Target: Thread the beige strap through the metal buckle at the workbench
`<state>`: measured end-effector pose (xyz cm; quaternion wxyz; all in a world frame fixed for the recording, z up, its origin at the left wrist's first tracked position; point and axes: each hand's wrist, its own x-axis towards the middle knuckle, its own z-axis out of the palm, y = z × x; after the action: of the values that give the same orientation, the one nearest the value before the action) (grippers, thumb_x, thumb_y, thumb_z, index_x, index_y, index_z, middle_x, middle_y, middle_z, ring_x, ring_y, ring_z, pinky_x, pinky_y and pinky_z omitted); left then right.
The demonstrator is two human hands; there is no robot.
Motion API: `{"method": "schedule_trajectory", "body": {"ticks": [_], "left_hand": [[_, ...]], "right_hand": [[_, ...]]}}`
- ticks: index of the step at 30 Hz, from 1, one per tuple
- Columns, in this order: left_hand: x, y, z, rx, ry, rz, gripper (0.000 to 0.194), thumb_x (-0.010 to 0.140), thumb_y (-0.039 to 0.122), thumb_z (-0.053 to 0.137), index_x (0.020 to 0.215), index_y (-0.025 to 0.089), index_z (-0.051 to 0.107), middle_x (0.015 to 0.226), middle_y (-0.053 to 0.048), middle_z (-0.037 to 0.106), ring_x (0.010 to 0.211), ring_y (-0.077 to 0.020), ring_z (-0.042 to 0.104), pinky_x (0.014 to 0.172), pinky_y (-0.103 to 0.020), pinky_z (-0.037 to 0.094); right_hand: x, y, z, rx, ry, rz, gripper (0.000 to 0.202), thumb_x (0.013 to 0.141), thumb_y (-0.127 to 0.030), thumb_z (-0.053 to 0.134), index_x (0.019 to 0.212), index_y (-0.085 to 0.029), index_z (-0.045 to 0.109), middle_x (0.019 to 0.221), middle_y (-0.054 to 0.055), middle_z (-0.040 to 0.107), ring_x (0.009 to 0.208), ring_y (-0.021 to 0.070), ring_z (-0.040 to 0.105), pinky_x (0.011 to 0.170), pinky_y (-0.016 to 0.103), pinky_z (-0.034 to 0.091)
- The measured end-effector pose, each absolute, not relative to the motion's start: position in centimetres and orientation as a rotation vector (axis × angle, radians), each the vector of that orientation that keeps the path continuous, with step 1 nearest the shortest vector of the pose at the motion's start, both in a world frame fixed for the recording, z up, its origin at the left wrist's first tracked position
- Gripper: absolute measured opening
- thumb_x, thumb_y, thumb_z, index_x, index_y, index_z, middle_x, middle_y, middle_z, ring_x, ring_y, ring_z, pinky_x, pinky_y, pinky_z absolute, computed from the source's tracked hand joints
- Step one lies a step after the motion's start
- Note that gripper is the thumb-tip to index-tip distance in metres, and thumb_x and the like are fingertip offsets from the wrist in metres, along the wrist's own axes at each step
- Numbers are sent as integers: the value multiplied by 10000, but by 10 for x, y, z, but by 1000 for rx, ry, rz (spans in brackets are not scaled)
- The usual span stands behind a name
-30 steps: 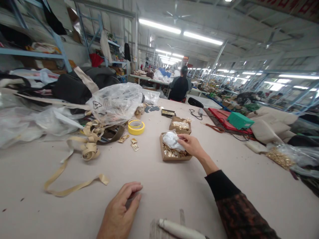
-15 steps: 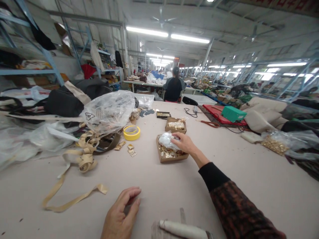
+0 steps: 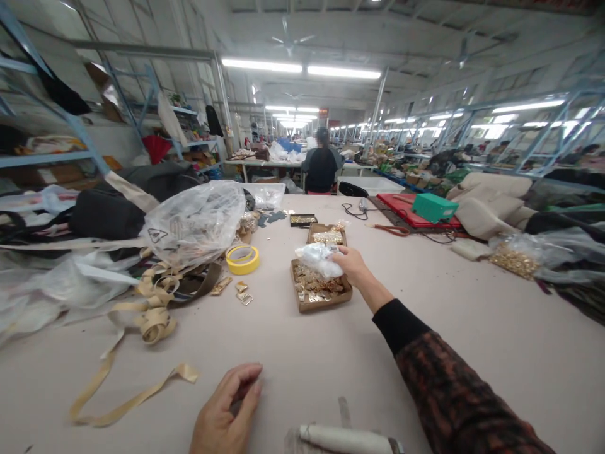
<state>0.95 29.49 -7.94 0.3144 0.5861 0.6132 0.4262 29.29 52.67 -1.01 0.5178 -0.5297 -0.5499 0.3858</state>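
Note:
My right hand (image 3: 352, 267) reaches across the table and pinches a crumpled clear plastic bag (image 3: 317, 260). The bag is over a small cardboard box (image 3: 326, 305) filled with gold-coloured metal pieces (image 3: 317, 284). Just behind stands another cardboard box (image 3: 344, 238) with shiny gold pieces in it. Near the table's front, my left hand (image 3: 227, 410) rests with loosely curved fingers, a gap between thumb and forefinger, and nothing visible in it. A white-wrapped tool (image 3: 347, 439) lies close to the front edge, right of that hand.
On the left are a yellow tape roll (image 3: 242, 260), gold buckles (image 3: 244, 297), curled beige strapping (image 3: 158, 323) and a large plastic bag (image 3: 196, 221). A green box (image 3: 433, 207) sits on a red board (image 3: 401, 211) to the right. A seated person (image 3: 323, 165) is farther back.
The plastic bag has been lifted off the metal pieces, uncovering more of them in the front box. My left hand stays low near the front. The view has shifted slightly.

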Motion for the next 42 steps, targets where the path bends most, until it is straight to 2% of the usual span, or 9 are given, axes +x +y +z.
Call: {"method": "schedule_trajectory", "body": {"ticks": [5,9,11,15,22,26,29,34,42], "left_hand": [[16,294,-75,1283,1483,1200,491,797,565,670,1118,195,643,1152,-106,648,1060,-260,624,969,-388,511],[39,286,-43,768,1047,1395,824,744,596,734,1410,254,391,1400,-144,482,1155,-279,584,959,-427,516],[50,280,-22,535,766,1472,792,788,629,680,1435,309,354,1432,-102,460,1217,-267,540,978,-425,506],[56,262,9,196,553,1643,469,973,529,439,1232,166,584,1235,-112,621,1090,-225,616,897,-322,542],[36,212,26,-84,551,1624,420,1020,442,333,1104,159,631,1031,-75,700,877,-201,678,750,-319,579],[34,195,21,-104,552,1591,366,1007,417,388,1103,153,622,1011,-79,697,818,-189,681,709,-302,578],[32,185,11,-153,571,1549,318,990,412,435,1114,171,602,947,-59,698,757,-187,681,663,-308,575],[27,170,2,-190,552,1521,335,981,442,442,1122,178,592,949,-54,693,759,-205,681,596,-310,557],[28,162,-6,-171,467,1438,381,985,453,429,1051,130,620,834,-56,687,632,-177,649,483,-257,486]], "right_hand": [[277,486,25,-1103,-1240,1189,399,521,-348,709,856,-134,678,681,44,661,553,189,576,494,273,446],[237,423,38,-1037,-1263,1288,323,545,-300,718,833,-158,684,692,6,652,564,166,553,492,247,417],[213,386,35,-1046,-1348,1292,262,590,-304,702,813,-170,675,686,-5,643,594,174,561,507,249,423],[178,320,28,-1078,-1601,1227,436,672,-370,679,1064,-179,667,984,55,705,894,258,635,766,346,520],[167,268,31,-963,-1706,1292,484,804,-456,600,1217,-208,647,1250,69,637,1184,295,550,1028,440,431],[163,263,29,-1028,-1607,1456,586,658,-428,787,1171,-165,679,982,67,707,909,266,640,795,371,526],[164,265,23,-1014,-1366,1528,606,580,-408,855,1108,-156,696,782,19,664,623,158,561,552,268,453],[175,248,31,-890,-1453,1363,472,690,-412,818,1093,-194,707,750,4,625,611,145,530,560,274,440],[170,205,42,-596,-2361,613,217,856,-152,638,1059,-229,653,1183,95,589,1035,243,608,877,366,533]]}}
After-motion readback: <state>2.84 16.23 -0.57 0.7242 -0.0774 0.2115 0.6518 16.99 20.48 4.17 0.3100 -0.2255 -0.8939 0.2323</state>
